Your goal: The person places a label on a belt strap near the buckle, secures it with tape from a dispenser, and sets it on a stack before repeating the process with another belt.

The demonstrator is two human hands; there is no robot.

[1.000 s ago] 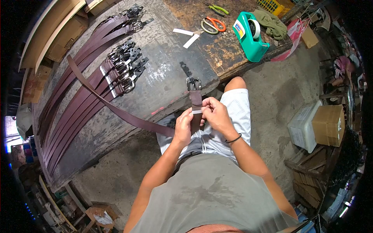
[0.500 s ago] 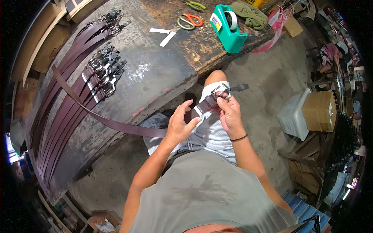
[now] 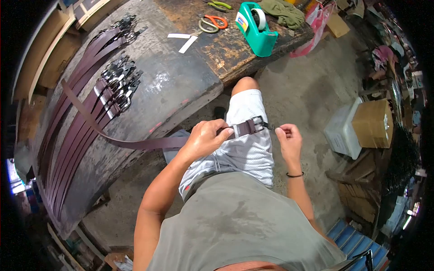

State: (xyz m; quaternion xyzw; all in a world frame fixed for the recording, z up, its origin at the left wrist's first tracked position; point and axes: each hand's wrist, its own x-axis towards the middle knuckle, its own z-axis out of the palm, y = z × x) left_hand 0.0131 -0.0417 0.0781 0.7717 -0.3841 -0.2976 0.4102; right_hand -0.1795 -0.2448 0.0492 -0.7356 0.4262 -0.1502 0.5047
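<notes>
My left hand (image 3: 209, 137) grips a dark brown belt (image 3: 135, 143) just behind its buckle end, over my lap. The belt's dark metal buckle (image 3: 257, 124) lies beyond the fingers, above my right thigh, with a white band on the strap beside my thumb. A black piece sticks out from the buckle toward my right hand (image 3: 289, 135), whose thumb and fingers pinch at its tip. From my left hand the strap runs left and up onto the workbench, curving over other belts (image 3: 74, 140) that lie there in rows with their buckles bunched together.
On the workbench (image 3: 167, 97) are white strips (image 3: 188, 44), orange-handled scissors (image 3: 213, 23), green-handled pliers (image 3: 219, 5), a teal tape dispenser (image 3: 258, 34) and a green cloth (image 3: 285, 13). At the right, a cardboard box (image 3: 371, 123) rests by a white container (image 3: 346, 131).
My right hand has moved right and down from the buckle to the black piece's end. The buckle now shows uncovered. My left hand has closed more around the strap.
</notes>
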